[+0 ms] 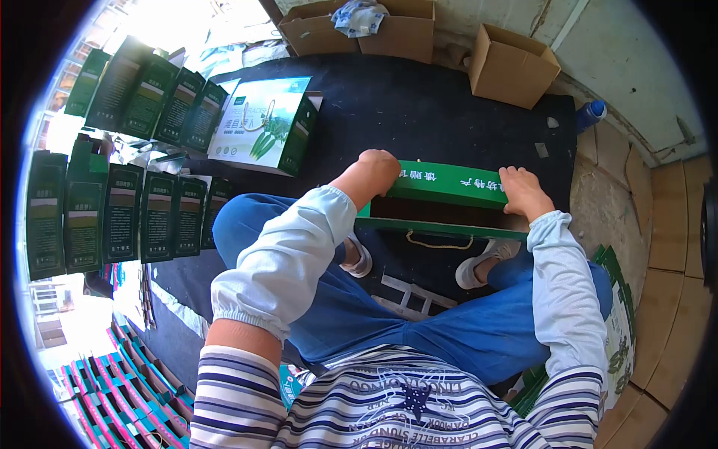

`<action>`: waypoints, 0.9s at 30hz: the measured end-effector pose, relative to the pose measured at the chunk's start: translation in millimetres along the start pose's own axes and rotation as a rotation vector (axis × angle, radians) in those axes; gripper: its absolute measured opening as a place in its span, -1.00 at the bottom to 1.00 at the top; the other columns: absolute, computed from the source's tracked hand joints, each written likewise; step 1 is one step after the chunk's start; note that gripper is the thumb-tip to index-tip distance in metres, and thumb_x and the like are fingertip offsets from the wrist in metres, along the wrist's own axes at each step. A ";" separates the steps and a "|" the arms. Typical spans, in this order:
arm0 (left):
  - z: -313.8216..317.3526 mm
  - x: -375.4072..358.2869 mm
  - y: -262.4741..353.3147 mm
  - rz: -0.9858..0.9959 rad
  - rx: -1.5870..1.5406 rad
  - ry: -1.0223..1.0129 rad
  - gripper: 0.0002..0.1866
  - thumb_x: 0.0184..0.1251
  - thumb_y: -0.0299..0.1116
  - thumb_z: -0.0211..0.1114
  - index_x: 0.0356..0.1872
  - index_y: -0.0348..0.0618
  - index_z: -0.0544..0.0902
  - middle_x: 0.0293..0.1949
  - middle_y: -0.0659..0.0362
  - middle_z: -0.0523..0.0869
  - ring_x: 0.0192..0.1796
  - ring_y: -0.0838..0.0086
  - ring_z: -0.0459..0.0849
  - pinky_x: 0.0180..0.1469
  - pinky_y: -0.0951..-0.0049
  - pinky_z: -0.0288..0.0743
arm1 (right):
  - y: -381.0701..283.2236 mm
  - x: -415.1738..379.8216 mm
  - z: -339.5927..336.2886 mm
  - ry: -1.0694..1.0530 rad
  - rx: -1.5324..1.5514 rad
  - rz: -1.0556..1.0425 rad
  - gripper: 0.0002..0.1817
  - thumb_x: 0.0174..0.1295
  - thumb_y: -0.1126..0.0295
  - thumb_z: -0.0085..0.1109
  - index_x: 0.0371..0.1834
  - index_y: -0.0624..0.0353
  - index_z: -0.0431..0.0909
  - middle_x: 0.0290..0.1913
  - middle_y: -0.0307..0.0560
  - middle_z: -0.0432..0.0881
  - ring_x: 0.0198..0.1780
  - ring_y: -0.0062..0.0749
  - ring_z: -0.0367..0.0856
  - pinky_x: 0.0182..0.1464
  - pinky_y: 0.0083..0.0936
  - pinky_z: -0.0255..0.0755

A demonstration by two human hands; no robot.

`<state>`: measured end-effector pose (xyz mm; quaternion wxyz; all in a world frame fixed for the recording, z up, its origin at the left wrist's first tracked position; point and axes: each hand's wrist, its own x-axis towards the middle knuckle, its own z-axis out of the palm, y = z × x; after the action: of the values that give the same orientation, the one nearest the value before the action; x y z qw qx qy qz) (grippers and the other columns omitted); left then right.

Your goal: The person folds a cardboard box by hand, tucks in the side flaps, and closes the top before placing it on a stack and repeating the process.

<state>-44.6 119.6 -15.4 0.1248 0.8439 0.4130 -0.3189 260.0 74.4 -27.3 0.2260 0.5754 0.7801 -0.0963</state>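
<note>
A green carton (449,184) with white lettering lies between my knees, its long opening facing me and a rope handle hanging at its near side. My left hand (376,172) grips its left end, fingers curled over the top panel. At the right end, my right hand (523,191) holds the edge between thumb and fingers. The inside of the carton looks dark, and its contents cannot be made out.
A white and green gift box (258,127) stands on the black mat (374,105) beyond my left knee. Rows of green boxes (123,213) stand at the left, with pink and green stacks (123,385) below. Brown cartons (514,66) and a blue bottle (591,114) are at the back.
</note>
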 end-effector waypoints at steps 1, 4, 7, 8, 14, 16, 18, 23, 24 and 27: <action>7.2 4.4 -0.4 0.015 0.019 0.028 -0.66 0.00 -0.28 0.48 -0.13 -0.06 0.74 -0.13 0.07 0.73 -0.07 0.18 0.71 -0.08 0.36 0.61 | -1.2 0.8 3.7 0.026 -0.011 0.002 -0.22 -0.34 0.30 0.59 0.02 0.22 0.37 -0.01 0.03 0.50 0.04 -0.07 0.51 0.08 -0.28 0.45; 35.3 14.0 11.3 -0.082 0.139 0.210 -0.65 -0.05 -0.25 0.48 -0.20 -0.16 0.74 -0.18 0.06 0.73 0.08 0.22 0.60 -0.13 0.34 0.62 | -4.5 -0.4 11.5 0.109 0.001 0.001 -0.23 -0.34 0.36 0.57 0.02 0.23 0.35 -0.04 0.04 0.51 0.03 -0.07 0.52 0.05 -0.27 0.48; 47.5 14.3 21.7 -0.079 0.457 0.154 -0.55 -0.06 -0.23 0.49 -0.11 -0.21 0.69 -0.05 -0.03 0.66 0.00 0.22 0.65 -0.18 0.35 0.65 | -9.2 -4.0 17.1 0.189 0.023 0.009 -0.27 -0.34 0.40 0.54 -0.02 0.22 0.35 -0.07 0.06 0.51 -0.03 -0.06 0.58 -0.03 -0.27 0.53; 49.7 12.9 24.4 -0.161 0.332 0.183 -0.47 -0.06 -0.22 0.50 -0.03 -0.23 0.63 -0.01 -0.07 0.62 -0.03 0.22 0.67 -0.19 0.34 0.65 | -10.9 -3.2 18.9 0.208 0.000 0.001 -0.32 -0.30 0.43 0.50 -0.02 0.24 0.37 -0.08 0.06 0.52 -0.06 -0.09 0.60 -0.07 -0.31 0.56; 37.5 -4.4 25.3 -0.234 -0.014 0.299 0.04 -0.13 -0.16 0.56 0.36 -0.30 0.13 0.14 -0.26 0.45 -0.08 0.11 0.71 -0.16 0.34 0.66 | -16.9 11.7 48.1 0.292 -0.058 0.087 -0.36 -0.30 0.50 0.46 -0.07 0.25 0.35 -0.09 0.10 0.51 -0.11 -0.06 0.64 -0.15 -0.29 0.59; 42.0 5.7 25.0 -0.239 0.014 0.277 0.02 -0.14 -0.16 0.57 0.33 -0.31 0.16 0.11 -0.27 0.48 -0.07 0.09 0.71 -0.15 0.34 0.66 | -18.5 14.2 51.2 0.335 -0.066 0.117 -0.37 -0.29 0.50 0.44 -0.06 0.27 0.35 -0.10 0.10 0.52 -0.10 -0.06 0.63 -0.12 -0.29 0.58; 46.4 14.8 20.7 -0.226 0.043 0.281 -0.02 -0.17 -0.16 0.58 0.28 -0.32 0.20 0.09 -0.26 0.50 -0.08 0.08 0.71 -0.16 0.33 0.66 | -10.8 7.5 40.9 0.235 0.009 0.040 -0.36 -0.25 0.48 0.44 -0.02 0.29 0.34 -0.11 0.11 0.52 -0.09 -0.06 0.63 -0.09 -0.29 0.56; 51.3 17.4 23.2 -0.247 0.102 0.355 -0.04 -0.23 -0.16 0.60 0.21 -0.34 0.25 0.03 -0.26 0.53 -0.16 0.14 0.73 -0.23 0.37 0.67 | 33.4 -31.9 -25.3 0.125 0.169 0.106 -0.59 0.21 0.13 0.13 -0.16 0.34 0.53 -0.15 0.16 0.63 -0.16 -0.20 0.70 -0.22 -0.33 0.62; 52.2 17.5 23.0 -0.254 0.114 0.361 -0.04 -0.24 -0.16 0.60 0.21 -0.34 0.25 0.03 -0.26 0.53 -0.17 0.16 0.73 -0.24 0.39 0.67 | 42.4 -37.7 -31.3 -0.095 0.491 0.222 -0.57 0.25 0.11 0.07 -0.18 0.35 0.54 -0.17 0.15 0.64 -0.21 -0.22 0.71 -0.27 -0.36 0.62; 53.5 18.3 25.0 -0.259 0.138 0.379 -0.02 -0.26 -0.15 0.61 0.21 -0.33 0.25 0.01 -0.25 0.54 -0.21 0.19 0.74 -0.28 0.42 0.66 | 61.5 -55.8 -2.9 -0.322 1.236 0.183 -0.60 0.31 0.11 0.02 -0.22 0.31 0.54 -0.36 0.01 0.65 -0.35 -0.32 0.71 -0.37 -0.50 0.59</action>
<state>-40.1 89.8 -69.4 -0.0547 0.8353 0.5109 -0.1957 330.3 47.6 7.8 -0.0255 0.6422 0.4847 -0.5933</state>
